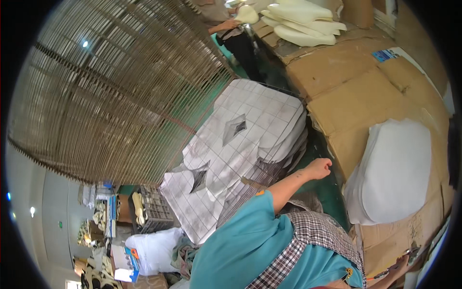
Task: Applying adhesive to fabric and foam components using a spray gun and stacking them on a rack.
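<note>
My left hand [319, 168] is closed with its bent arm raised in front of me; nothing shows in its fingers. It hovers between a wire rack and a cardboard-covered table. Pale, rounded fabric sheets [269, 108] lie on the rack, with thin grid lines across them and two dark diamond-shaped gaps. To the right, a neat stack of white rounded sheets [397, 173] rests on the cardboard [351, 86]. At the lower right edge, my right hand [400, 266] is partly visible beside a small dark metal tool [412, 251]; its grip is unclear.
Many tilted wire racks [120, 91] rise at the left. Cream moulded pieces [305, 21] are piled at the far end of the table, near another person's hand [230, 24]. A grey crate [156, 209] and a white bag [154, 248] stand at the lower left.
</note>
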`<state>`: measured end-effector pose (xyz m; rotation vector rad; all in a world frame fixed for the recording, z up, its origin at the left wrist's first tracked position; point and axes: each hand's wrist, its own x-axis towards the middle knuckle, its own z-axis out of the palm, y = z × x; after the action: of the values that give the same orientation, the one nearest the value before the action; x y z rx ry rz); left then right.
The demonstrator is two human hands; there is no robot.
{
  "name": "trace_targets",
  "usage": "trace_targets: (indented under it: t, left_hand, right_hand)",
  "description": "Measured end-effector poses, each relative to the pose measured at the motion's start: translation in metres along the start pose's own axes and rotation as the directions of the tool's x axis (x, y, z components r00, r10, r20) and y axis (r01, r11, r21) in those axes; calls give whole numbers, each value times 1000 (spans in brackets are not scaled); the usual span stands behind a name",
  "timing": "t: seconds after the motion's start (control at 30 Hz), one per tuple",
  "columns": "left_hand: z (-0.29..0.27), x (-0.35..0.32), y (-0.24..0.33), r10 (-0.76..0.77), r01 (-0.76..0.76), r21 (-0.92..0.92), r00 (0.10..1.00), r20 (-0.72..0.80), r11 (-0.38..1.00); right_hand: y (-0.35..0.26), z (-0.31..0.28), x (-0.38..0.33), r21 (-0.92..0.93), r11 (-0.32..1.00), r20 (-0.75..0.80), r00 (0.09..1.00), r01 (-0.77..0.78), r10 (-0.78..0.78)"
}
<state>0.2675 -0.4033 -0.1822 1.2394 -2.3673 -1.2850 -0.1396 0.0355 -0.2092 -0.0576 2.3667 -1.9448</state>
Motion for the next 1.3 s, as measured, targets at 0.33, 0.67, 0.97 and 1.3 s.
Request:
trace_targets:
  t: [0.33,0.67,0.97,1.3]
  left_hand:
    - [18,21,-111,-248,299,-235,942,225,925]
    - [21,4,-174,-683,750,-80,637,358,657]
    - [25,18,-166,-580,633,-74,745,328,771]
    - [-9,19,99,385,-168,-677,904,184,717]
  right_hand:
    - [-203,44,-201,-186,971,430,901,151,-58]
    - [-239,53,-263,75,995,259,962,69,-86]
    - [-207,22,-291,5,999,210,976,53,-53]
    - [-213,154,-263,7,997,718,693,78,-59]
